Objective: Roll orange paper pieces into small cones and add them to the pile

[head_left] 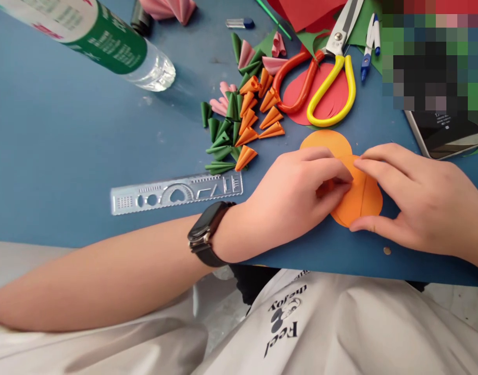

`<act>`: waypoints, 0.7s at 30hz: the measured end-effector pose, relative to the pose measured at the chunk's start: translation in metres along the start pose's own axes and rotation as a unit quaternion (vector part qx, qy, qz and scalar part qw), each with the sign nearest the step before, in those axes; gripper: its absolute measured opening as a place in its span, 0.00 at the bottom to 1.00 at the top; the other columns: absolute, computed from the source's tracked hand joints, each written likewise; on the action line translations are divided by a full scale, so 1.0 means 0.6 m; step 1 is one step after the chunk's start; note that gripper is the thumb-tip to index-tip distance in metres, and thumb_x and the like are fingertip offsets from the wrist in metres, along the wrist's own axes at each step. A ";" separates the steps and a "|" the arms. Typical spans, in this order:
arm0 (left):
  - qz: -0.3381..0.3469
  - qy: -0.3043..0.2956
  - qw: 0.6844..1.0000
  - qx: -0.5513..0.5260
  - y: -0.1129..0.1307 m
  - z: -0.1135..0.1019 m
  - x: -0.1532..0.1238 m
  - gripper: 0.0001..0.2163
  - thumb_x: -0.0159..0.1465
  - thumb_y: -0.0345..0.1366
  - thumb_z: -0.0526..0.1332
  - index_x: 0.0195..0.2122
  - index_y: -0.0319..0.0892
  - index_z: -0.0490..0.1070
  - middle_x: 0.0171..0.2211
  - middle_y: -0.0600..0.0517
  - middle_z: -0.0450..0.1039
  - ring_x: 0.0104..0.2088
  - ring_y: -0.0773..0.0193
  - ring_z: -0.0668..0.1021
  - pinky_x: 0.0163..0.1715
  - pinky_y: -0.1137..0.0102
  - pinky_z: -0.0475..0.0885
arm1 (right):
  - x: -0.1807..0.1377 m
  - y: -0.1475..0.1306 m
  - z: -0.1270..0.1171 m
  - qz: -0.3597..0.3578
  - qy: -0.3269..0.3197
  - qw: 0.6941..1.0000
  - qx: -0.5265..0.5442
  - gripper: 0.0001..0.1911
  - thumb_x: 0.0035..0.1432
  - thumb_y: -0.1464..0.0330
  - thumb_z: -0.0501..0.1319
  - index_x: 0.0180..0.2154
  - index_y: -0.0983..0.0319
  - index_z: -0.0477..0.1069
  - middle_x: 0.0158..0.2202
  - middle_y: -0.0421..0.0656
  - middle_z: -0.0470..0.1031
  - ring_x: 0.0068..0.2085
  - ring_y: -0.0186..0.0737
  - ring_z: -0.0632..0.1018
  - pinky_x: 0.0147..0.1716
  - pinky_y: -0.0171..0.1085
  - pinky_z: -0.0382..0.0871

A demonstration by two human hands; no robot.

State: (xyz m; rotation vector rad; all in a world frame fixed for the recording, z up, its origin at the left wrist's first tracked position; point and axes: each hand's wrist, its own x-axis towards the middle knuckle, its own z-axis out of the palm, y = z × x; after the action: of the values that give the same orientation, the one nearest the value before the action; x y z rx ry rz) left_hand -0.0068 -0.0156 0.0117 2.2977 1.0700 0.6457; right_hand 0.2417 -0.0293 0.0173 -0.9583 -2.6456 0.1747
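An orange paper circle (366,195) with a crease line down it lies on the blue table near its front edge. My left hand (301,182), with a black watch on the wrist, pinches the circle's left side between thumb and fingers. On the other side, my right hand (422,195) grips the circle, fingertips at its top edge and thumb at its bottom edge. Another orange paper circle (325,140) lies just behind, partly hidden by my left hand. Orange paper cones (247,122) and green paper cones (221,138) are heaped beyond my left hand.
Scissors (332,62) with red and yellow handles lie on a red paper circle (297,96). A clear stencil ruler (176,192) is left of the cones. A water bottle (117,47) is at the upper left; a phone (444,130) and a blue-white compass (367,49) are at the right.
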 end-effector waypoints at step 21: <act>0.048 -0.012 0.991 -0.128 0.004 -0.028 0.004 0.17 0.71 0.47 0.74 0.55 0.47 0.79 0.45 0.47 0.86 0.42 0.58 0.87 0.41 0.66 0.84 | 0.011 0.019 -0.016 0.089 0.033 0.979 0.182 0.03 0.73 0.70 0.67 0.44 0.55 0.77 0.35 0.39 0.84 0.29 0.39 0.80 0.30 0.40 0.73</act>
State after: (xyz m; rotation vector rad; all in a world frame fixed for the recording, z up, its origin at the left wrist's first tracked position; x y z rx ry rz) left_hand -0.0146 -0.0108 0.0261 2.1381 0.8172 0.7448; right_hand 0.2472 -0.0160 0.0256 -1.0491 -2.3499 0.6347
